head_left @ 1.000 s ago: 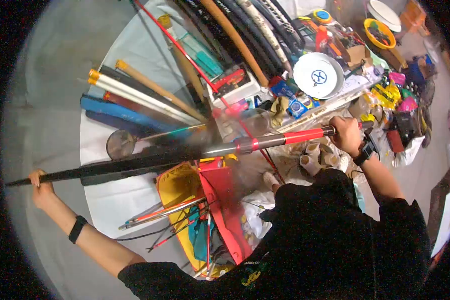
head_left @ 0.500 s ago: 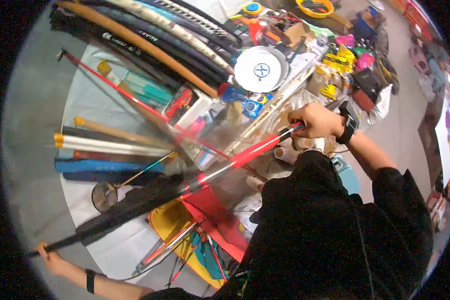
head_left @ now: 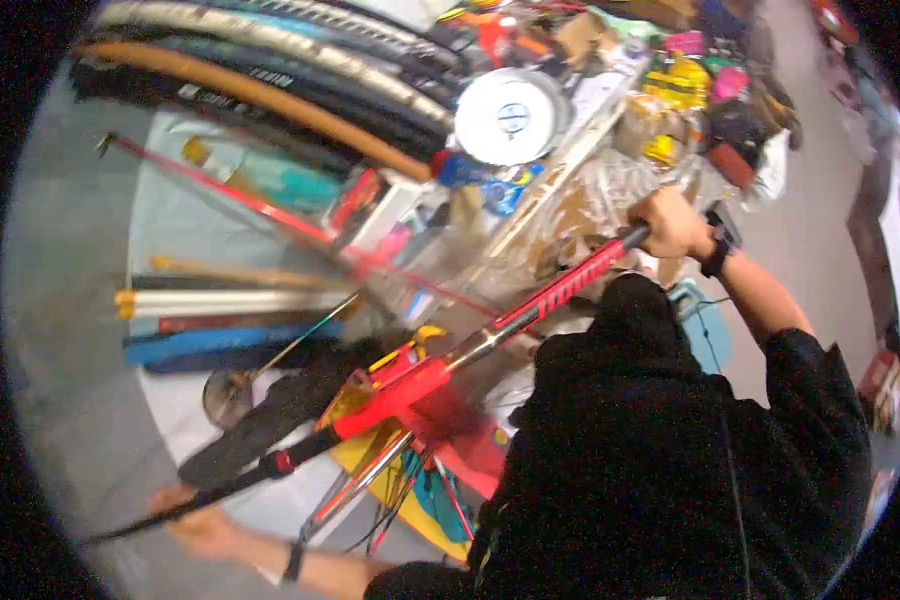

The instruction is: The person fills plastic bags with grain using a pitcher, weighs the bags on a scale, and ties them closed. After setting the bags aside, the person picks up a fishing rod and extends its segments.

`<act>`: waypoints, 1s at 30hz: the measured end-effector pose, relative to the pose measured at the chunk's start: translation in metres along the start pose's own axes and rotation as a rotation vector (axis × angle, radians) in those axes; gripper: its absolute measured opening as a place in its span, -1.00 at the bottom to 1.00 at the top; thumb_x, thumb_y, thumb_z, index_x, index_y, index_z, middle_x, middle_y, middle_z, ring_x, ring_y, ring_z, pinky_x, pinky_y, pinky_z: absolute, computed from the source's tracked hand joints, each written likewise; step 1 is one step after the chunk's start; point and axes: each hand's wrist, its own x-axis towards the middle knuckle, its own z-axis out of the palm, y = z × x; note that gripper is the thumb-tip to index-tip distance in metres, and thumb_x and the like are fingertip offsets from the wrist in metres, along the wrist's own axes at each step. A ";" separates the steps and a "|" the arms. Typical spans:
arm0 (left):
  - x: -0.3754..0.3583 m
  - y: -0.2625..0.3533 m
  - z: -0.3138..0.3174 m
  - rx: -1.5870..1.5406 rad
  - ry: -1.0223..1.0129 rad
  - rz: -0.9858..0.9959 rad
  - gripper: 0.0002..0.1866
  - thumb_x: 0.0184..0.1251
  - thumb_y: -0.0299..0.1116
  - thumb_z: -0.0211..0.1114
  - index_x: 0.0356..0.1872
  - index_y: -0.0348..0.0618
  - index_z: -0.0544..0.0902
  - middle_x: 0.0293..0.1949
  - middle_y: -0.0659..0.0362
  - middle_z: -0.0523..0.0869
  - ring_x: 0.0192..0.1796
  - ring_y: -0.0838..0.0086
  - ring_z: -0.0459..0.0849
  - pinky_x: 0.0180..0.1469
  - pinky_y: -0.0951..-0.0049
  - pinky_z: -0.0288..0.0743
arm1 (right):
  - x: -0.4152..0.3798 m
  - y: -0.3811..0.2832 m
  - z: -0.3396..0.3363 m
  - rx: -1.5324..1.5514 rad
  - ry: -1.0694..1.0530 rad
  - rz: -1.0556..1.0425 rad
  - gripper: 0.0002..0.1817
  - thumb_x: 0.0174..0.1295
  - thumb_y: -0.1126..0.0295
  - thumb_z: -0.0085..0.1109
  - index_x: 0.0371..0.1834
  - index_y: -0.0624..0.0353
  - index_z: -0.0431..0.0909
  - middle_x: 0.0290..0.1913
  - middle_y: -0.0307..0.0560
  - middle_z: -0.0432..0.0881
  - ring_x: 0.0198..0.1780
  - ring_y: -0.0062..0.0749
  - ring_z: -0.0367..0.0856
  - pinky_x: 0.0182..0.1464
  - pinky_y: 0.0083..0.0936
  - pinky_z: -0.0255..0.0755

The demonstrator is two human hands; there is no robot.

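Note:
A long red, silver and black pole [head_left: 560, 292], which looks like a fishing rod, slants across the view from upper right to lower left. My right hand [head_left: 673, 222], with a black band at the wrist, is wrapped around its upper black end. Toward the lower left, my left hand [head_left: 202, 528] grips the thin dark end; motion blurs its fingers. Beneath the pole lie a long dark bag [head_left: 270, 425], a small round net [head_left: 228, 398] and a red and yellow bag [head_left: 450, 430] with thin rods on it.
Several long rod cases and tubes [head_left: 270, 95] lie at the upper left. A white round lid [head_left: 510, 117] sits near the top middle. Blue tubes [head_left: 220, 345], a thin red rod [head_left: 260, 205], yellow packages [head_left: 675, 85] and a light blue container [head_left: 705, 330] lie around.
My left hand has moved right and slightly down, and my right hand slightly right. The pole has shifted with them, showing a patterned red section near my right hand.

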 end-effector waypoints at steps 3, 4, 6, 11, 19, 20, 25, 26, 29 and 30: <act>-0.074 -0.028 0.065 -0.802 -0.140 -0.436 -0.62 0.34 -0.28 0.03 0.11 -0.22 0.42 -0.06 0.03 0.57 -0.06 0.27 0.57 0.02 0.25 0.43 | 0.006 -0.032 0.005 0.009 -0.002 -0.029 -0.82 -0.34 0.32 0.16 -0.76 0.16 0.39 -0.69 0.07 0.40 -0.57 0.05 0.42 -0.52 -0.22 0.28; -0.104 -0.023 0.108 -0.787 -0.174 -0.430 -0.62 0.35 -0.25 0.04 0.13 -0.19 0.41 -0.06 0.06 0.56 -0.04 0.28 0.56 0.06 0.21 0.40 | 0.004 -0.034 0.012 0.007 -0.038 -0.028 -0.84 -0.32 0.32 0.17 -0.70 0.15 0.46 -0.68 0.09 0.44 -0.56 0.08 0.45 -0.49 -0.19 0.33; -0.145 -0.023 0.159 -0.755 -0.245 -0.455 -0.60 0.37 -0.20 0.05 0.16 -0.11 0.37 -0.06 0.12 0.55 0.00 0.28 0.53 0.15 0.14 0.33 | 0.000 -0.041 0.024 -0.016 -0.076 -0.040 -0.86 -0.32 0.34 0.18 -0.65 0.14 0.52 -0.68 0.11 0.47 -0.54 0.12 0.48 -0.46 -0.14 0.38; -0.187 -0.050 0.185 -0.788 -0.034 -0.416 -0.58 0.38 -0.11 0.03 0.22 0.10 0.31 -0.09 0.24 0.54 -0.05 0.32 0.53 0.16 -0.06 0.28 | -0.006 -0.053 0.034 0.005 -0.139 -0.030 -0.86 -0.38 0.40 0.13 -0.68 0.21 0.48 -0.65 0.18 0.45 -0.50 0.19 0.46 -0.42 -0.09 0.35; -0.200 -0.058 0.195 -0.947 0.059 -0.518 -0.63 0.38 0.07 -0.01 -0.49 0.05 0.31 -0.68 0.41 0.15 -0.66 0.67 0.11 -0.52 0.64 0.18 | -0.013 -0.079 0.022 0.137 -0.529 -0.070 -0.65 -0.15 0.21 0.31 -0.77 0.26 0.46 -0.67 0.13 0.49 -0.64 0.00 0.44 -0.58 -0.24 0.31; -0.200 -0.058 0.193 -0.925 0.086 -0.518 -0.63 0.38 0.08 -0.02 -0.50 0.06 0.31 -0.69 0.41 0.14 -0.67 0.68 0.09 -0.55 0.64 0.15 | -0.017 -0.075 0.029 0.123 -0.577 -0.088 -0.66 -0.10 0.22 0.31 -0.75 0.27 0.47 -0.68 0.11 0.48 -0.64 -0.03 0.43 -0.58 -0.26 0.30; -0.201 -0.068 0.197 -0.945 0.237 -0.582 -0.61 0.37 0.11 -0.04 -0.50 0.07 0.34 -0.71 0.42 0.17 -0.71 0.69 0.08 -0.67 0.62 0.03 | -0.036 -0.069 0.062 0.386 -0.394 -0.077 -0.90 -0.19 0.44 0.22 -0.59 0.23 0.58 -0.67 0.13 0.44 -0.67 -0.17 0.41 -0.57 -0.37 0.27; -0.204 -0.075 0.195 -0.935 0.262 -0.634 -0.60 0.34 0.15 -0.01 -0.49 0.08 0.34 -0.71 0.41 0.18 -0.72 0.67 0.08 -0.65 0.59 0.04 | -0.050 -0.038 0.087 0.248 -0.307 -0.108 -0.90 -0.22 0.46 0.19 -0.58 0.23 0.58 -0.66 0.12 0.46 -0.64 -0.12 0.42 -0.56 -0.34 0.28; -0.218 -0.099 0.195 -0.890 0.300 -0.672 -0.59 0.33 0.17 -0.01 -0.48 0.08 0.32 -0.71 0.40 0.20 -0.73 0.65 0.08 -0.62 0.56 0.07 | -0.067 -0.013 0.115 -0.050 -0.200 -0.178 -0.85 -0.26 0.46 0.13 -0.53 0.21 0.55 -0.64 0.09 0.48 -0.57 0.03 0.44 -0.49 -0.21 0.30; -0.225 -0.104 0.195 -0.918 0.297 -0.680 -0.60 0.34 0.15 -0.02 -0.48 0.08 0.32 -0.71 0.39 0.20 -0.74 0.65 0.08 -0.61 0.56 0.08 | -0.073 -0.015 0.119 -0.070 -0.042 -0.201 -0.84 -0.26 0.46 0.12 -0.52 0.20 0.53 -0.63 0.11 0.48 -0.54 0.09 0.44 -0.46 -0.18 0.30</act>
